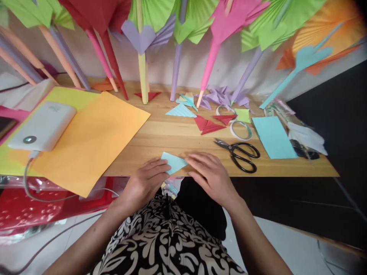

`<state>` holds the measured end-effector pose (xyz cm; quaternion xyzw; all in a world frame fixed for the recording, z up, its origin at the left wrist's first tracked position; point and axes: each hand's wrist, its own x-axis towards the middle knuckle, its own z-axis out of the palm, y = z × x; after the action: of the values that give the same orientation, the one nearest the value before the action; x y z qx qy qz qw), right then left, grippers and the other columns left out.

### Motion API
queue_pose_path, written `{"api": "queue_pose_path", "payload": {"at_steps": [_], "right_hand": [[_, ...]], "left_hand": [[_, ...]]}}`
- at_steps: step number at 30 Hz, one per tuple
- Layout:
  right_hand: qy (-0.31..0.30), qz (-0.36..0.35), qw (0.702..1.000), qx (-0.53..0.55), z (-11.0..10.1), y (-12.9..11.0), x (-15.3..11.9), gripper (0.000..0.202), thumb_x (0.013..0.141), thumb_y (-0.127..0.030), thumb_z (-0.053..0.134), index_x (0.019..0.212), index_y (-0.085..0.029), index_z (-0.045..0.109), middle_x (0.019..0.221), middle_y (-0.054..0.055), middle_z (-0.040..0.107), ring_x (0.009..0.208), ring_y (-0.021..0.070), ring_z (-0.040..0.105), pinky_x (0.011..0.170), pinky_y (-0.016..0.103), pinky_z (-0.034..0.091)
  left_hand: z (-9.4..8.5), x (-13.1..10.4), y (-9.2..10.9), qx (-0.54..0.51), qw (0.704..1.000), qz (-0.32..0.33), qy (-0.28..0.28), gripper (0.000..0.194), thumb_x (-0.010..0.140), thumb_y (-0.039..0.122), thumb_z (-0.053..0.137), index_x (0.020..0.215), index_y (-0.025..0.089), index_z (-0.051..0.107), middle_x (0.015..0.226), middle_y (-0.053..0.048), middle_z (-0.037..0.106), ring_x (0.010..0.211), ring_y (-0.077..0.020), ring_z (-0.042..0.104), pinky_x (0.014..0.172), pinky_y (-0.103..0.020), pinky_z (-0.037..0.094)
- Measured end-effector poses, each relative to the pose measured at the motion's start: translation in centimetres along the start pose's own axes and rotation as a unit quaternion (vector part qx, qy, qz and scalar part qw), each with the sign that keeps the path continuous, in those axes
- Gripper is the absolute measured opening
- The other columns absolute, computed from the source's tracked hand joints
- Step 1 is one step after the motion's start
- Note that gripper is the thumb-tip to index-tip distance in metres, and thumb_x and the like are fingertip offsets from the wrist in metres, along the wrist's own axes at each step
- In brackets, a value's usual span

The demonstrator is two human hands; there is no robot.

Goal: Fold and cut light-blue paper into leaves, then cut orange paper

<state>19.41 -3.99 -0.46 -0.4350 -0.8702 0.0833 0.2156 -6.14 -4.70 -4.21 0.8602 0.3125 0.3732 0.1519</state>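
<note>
I had the left hand's (147,178) fingers on the small blue paper (176,162) at the table's (160,131) front edge; I couldn't tell whether they pinched it. The right hand's (211,173) fingers stood apart at its right corner.

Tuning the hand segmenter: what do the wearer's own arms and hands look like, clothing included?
The left hand and right hand are bare: no gloves, watches or bracelets show. The forearms are bare too, with no sleeves in view. The garment is black with a pale, curling leaf-like pattern.
</note>
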Motion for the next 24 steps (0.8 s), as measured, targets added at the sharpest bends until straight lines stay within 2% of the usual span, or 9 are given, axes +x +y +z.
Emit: {"api": "queue_pose_path", "payload": {"at_steps": [4, 8, 11, 14, 17, 24], "right_hand": [[-0.056, -0.030, 0.997, -0.040, 0.6, 0.5, -0.3, 0.042, 0.095, -0.036, 0.059, 0.134, -0.020, 0.058, 0.138, 0.009, 0.061, 0.132, 0.0289, 0.051, 0.109, 0.055, 0.040], [0.008, 0.019, 0.999, -0.051, -0.6, 2.0, -2.1, 0.037, 0.095, -0.029, 0.060, 0.131, -0.021, 0.060, 0.129, 0.009, 0.067, 0.123, 0.0279, 0.059, 0.104, 0.053, 0.046], [0.050, 0.035, 0.998, -0.012, -1.0, 1.5, -2.5, 0.036, 0.092, -0.022, 0.063, 0.128, -0.023, 0.062, 0.123, 0.009, 0.070, 0.117, 0.0251, 0.062, 0.100, 0.047, 0.050], [0.059, 0.002, 0.998, 0.019, -0.2, 0.3, -1.7, 0.038, 0.089, -0.021, 0.067, 0.127, -0.022, 0.062, 0.117, 0.007, 0.072, 0.114, 0.0241, 0.062, 0.100, 0.045, 0.050], [0.034, -0.034, 0.998, 0.033, 1.1, -0.4, -0.9, 0.038, 0.089, -0.024, 0.068, 0.127, -0.024, 0.063, 0.118, 0.005, 0.073, 0.114, 0.0234, 0.062, 0.102, 0.047, 0.049], [0.056, -0.011, 0.998, 0.022, 2.9, -0.2, -1.3, 0.033, 0.088, -0.019, 0.067, 0.120, -0.029, 0.066, 0.116, 0.002, 0.073, 0.111, 0.0230, 0.063, 0.104, 0.047, 0.046]], "left_hand": [[0.0, -0.2, -0.1, -0.002, 1.000, -0.003, -0.003, 0.015, 0.091, 0.010, 0.060, 0.103, 0.015, 0.067, 0.115, -0.011, 0.072, 0.119, -0.0235, 0.062, 0.107, -0.047, 0.048], [-0.1, -0.3, 0.0, 0.012, 1.000, -0.027, 0.010, 0.013, 0.090, 0.009, 0.061, 0.098, 0.017, 0.068, 0.111, -0.009, 0.072, 0.113, -0.0238, 0.062, 0.098, -0.044, 0.053], [-0.3, -0.3, 0.0, 0.002, 1.000, -0.029, 0.008, 0.014, 0.089, 0.008, 0.061, 0.096, 0.018, 0.068, 0.108, -0.008, 0.072, 0.111, -0.0230, 0.062, 0.097, -0.042, 0.054], [-0.7, 0.0, -0.2, -0.026, 0.999, -0.017, -0.012, 0.014, 0.089, 0.008, 0.061, 0.099, 0.016, 0.067, 0.110, -0.009, 0.073, 0.113, -0.0227, 0.063, 0.103, -0.045, 0.051], [-1.3, 0.2, -0.3, -0.026, 0.999, -0.019, -0.023, 0.014, 0.090, 0.010, 0.060, 0.100, 0.017, 0.067, 0.111, -0.009, 0.073, 0.113, -0.0221, 0.065, 0.105, -0.047, 0.050], [-1.8, -0.4, 0.2, 0.068, 0.995, -0.071, 0.002, 0.005, 0.087, 0.015, 0.067, 0.090, 0.019, 0.067, 0.108, -0.006, 0.072, 0.111, -0.0228, 0.063, 0.104, -0.048, 0.048]]}}
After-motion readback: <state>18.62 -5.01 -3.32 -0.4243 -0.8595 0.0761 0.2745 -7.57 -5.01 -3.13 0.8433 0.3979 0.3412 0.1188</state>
